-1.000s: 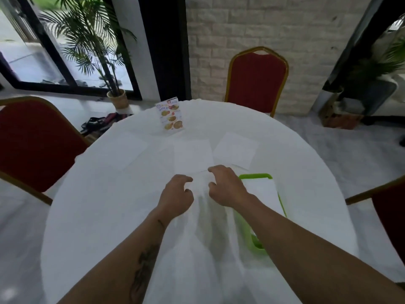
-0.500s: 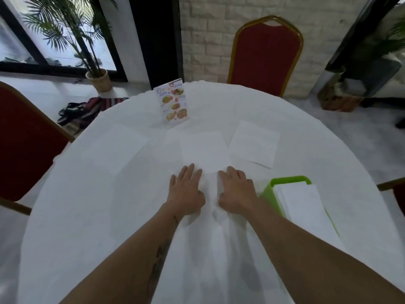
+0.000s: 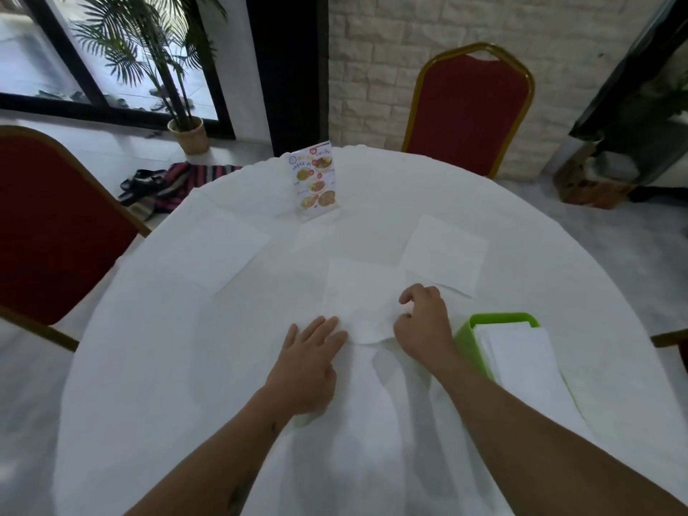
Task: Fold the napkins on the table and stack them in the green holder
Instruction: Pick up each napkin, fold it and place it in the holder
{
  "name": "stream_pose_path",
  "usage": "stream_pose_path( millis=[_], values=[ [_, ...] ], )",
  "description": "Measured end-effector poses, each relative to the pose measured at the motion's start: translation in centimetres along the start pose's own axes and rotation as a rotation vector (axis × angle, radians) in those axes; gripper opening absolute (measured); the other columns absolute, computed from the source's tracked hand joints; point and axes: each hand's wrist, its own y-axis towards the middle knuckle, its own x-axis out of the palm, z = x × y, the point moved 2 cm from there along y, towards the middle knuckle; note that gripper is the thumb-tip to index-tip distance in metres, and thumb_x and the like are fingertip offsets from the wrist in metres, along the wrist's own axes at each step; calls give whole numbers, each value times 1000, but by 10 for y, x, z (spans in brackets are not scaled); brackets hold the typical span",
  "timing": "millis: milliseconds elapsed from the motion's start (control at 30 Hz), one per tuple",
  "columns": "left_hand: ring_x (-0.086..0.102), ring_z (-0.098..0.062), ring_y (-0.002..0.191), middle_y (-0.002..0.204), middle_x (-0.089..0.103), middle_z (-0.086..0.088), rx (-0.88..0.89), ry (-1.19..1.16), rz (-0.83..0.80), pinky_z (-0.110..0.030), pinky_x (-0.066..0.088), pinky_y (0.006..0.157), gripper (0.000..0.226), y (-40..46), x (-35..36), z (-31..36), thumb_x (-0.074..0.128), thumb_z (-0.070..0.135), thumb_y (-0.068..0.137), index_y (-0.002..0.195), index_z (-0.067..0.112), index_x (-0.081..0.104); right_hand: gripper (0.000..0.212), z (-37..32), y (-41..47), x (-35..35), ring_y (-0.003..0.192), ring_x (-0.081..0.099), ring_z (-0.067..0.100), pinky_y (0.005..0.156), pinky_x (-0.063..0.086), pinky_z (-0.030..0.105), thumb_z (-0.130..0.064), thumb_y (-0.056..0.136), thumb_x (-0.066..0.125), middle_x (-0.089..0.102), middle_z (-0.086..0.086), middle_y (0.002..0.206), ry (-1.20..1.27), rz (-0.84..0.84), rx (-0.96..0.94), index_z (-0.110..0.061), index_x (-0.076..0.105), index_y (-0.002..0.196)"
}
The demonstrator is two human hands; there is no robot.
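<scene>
Head view: left hand (image 3: pixel 306 361) flat, fingers pressing the white paper napkin (image 3: pixel 363 301); right hand (image 3: pixel 422 324) pinches its edge, just beside the green plastic holder (image 3: pixel 468 338) on the white round tabletop (image 3: pixel 167 348).

Tabletop (image 3: pixel 149 366) cloth: plain white. Napkins (image 3: pixel 363 296) white, unpatterned. Holder (image 3: pixel 470 340) bright green, white stack inside. Chairs (image 3: pixel 469 109) red, gold frames. Menu card (image 3: pixel 315 182) white with yellow-orange food photos. Floor cloth (image 3: pixel 186 180) striped pink and dark. Brick wall (image 3: pixel 372 68) cream.
</scene>
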Motion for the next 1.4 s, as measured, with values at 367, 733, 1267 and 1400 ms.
stream_pose_path(
  millis=[367, 733, 1267, 1400],
  values=[
    [27, -5, 142, 144, 45, 15, 113, -192, 95, -38, 17, 119, 52, -69, 0, -21, 47, 13, 74, 121, 34, 59, 66, -2, -20, 11, 128, 33, 31, 102, 35, 43, -21, 74, 56, 38, 7, 137, -372, -280, 34, -21, 40, 138],
    [43, -19, 131, 141, 49, 1, -121, -276, 255, -32, 35, 110, 45, -102, 18, -10, 48, 10, 75, 115, 25, 63, 34, -21, -84, 2, 90, 60, 27, 80, 49, 37, -10, 70, 50, 61, -1, 93, -153, -239, -25, -19, 56, 102],
    [11, -18, 147, 160, 15, 3, -173, -147, 53, -38, 13, 120, 70, -121, 13, 19, 46, 23, 81, 148, 26, 27, 60, -14, -132, 28, 127, 35, 31, 92, 38, 36, -18, 78, 52, 39, 9, 135, -194, -325, 151, -12, 40, 136],
    [-1, -16, 148, 161, 6, 5, -135, -100, -96, -44, 5, 121, 72, -118, 18, 34, 42, 19, 82, 150, 27, 19, 40, -14, -130, 34, 113, 53, 27, 89, 45, 34, -23, 80, 52, 53, 1, 108, -29, -322, 264, -18, 51, 120]
  ],
)
